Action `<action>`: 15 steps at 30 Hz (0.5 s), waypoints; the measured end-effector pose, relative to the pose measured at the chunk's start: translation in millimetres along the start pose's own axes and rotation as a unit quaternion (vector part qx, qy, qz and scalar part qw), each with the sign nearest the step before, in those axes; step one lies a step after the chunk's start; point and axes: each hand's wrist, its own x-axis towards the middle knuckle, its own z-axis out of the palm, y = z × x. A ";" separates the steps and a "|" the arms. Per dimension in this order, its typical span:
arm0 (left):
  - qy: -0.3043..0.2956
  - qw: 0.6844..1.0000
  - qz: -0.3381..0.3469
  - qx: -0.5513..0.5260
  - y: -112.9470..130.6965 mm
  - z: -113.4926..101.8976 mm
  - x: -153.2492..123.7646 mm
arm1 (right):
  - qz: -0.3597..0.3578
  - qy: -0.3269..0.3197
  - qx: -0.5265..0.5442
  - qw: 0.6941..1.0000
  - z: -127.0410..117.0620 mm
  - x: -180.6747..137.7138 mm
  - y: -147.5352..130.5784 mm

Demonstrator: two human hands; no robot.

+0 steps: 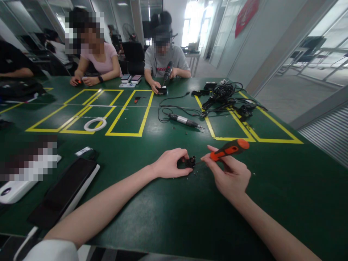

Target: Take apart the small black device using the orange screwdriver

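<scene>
My left hand [172, 163] lies on the green table with thumb and fingers closed around a small black part [191, 162] that has a short round post standing up from it. In my right hand [232, 174] is a screwdriver with an orange and grey handle [230, 149]. The handle tilts up to the right, and its thin shaft runs down left to the black part. Whether the tip touches the part or sits in a screw I cannot tell. A few tiny screws [195, 174] are scattered on the table just below the part.
An electric screwdriver [185, 120] with a cable lies beyond my hands. Tangled black cables [223, 96] fill the back right. A roll of white tape [95, 124] and yellow tape outlines mark the left. A black pouch [65, 192] lies near my left forearm. Co-workers sit opposite.
</scene>
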 end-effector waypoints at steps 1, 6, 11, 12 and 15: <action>0.000 1.000 0.001 -0.003 -0.1 0.0 0.0 | 0.011 -0.002 0.006 1.000 0.4 -0.6 1.0; 0.001 1.000 0.008 -0.002 -0.6 0.2 0.4 | 0.075 -0.013 0.062 0.995 2.4 -0.9 2.0; 0.000 1.000 0.001 0.005 -0.5 0.6 0.6 | 0.111 -0.034 0.098 0.988 2.8 1.6 0.1; -0.001 1.000 0.001 0.005 -0.5 0.7 0.6 | 0.114 -0.042 0.104 0.987 2.8 2.0 -0.4; -0.002 1.000 0.001 0.004 -0.7 0.7 0.5 | 0.138 -0.064 0.130 0.980 3.6 2.8 -3.2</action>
